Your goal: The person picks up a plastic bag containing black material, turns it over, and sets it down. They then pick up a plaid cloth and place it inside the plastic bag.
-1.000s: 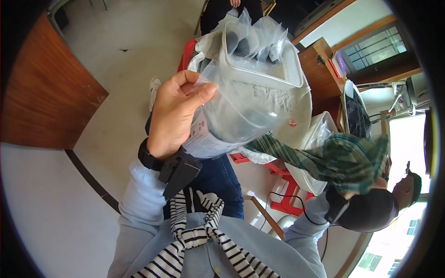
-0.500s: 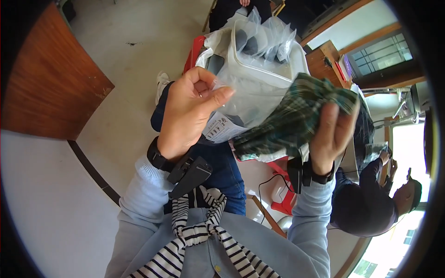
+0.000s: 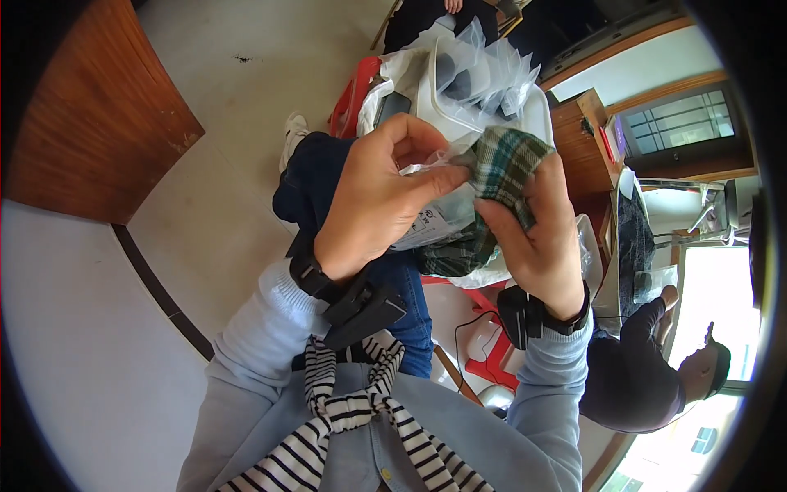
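Note:
My left hand (image 3: 373, 197) pinches the top of a clear plastic bag (image 3: 422, 221), which has a white printed label and is partly hidden behind my fingers. My right hand (image 3: 537, 234) grips a green checked cloth (image 3: 504, 164) right beside the bag's top, near my left fingertips; the cloth's lower folds hang behind and below the bag. Just beyond both hands, a white plastic bin (image 3: 533, 115) holds several clear bags with dark contents (image 3: 467, 78). I wear black devices on both wrists.
A red stool (image 3: 357, 94) stands under the covered bin. A wooden cabinet (image 3: 590, 135) is at the right. Another person (image 3: 623, 369) works at the far right; a seated person's legs (image 3: 410, 25) show at the top. A wooden door (image 3: 98, 107) is at the left, cables below the bin.
My right hand has come up from the lower right with the checked cloth to meet my left hand at the bag's top. My left hand has shifted slightly right, still gripping the bag.

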A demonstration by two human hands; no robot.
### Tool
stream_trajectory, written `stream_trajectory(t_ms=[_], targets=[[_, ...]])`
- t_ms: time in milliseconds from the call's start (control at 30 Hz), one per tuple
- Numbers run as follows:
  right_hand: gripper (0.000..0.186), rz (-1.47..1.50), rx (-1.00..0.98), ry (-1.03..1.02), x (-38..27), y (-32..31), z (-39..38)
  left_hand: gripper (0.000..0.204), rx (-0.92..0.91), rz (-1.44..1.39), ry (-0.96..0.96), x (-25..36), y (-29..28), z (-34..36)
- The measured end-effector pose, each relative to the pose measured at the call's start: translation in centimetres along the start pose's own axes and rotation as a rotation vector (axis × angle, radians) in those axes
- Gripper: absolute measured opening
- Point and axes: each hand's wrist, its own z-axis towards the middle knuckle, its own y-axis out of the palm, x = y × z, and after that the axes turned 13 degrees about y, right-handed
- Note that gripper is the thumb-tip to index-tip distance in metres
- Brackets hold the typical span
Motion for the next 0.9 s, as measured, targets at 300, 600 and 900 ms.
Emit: stream_trajectory(t_ms=[300, 600, 900], targets=[[0.049, -0.004, -0.074, -0.063, -1.0, 0.8, 2.3, 0.026, -0.176, -0.167, -0.077, 0.5, -1.3, 0.5], [0.052, 0.245, -0.119, 0.107, -1.2, 0.5, 2.5, 0.015, -0.176, -0.115, 0.002, 0.4, -2.4, 0.2], [0.055, 0.327, -0.179, 0.197, -1.1, 1.0, 2.9, 0.015, -0.172, 0.062, 0.067, -0.2, -1.2, 0.4]])
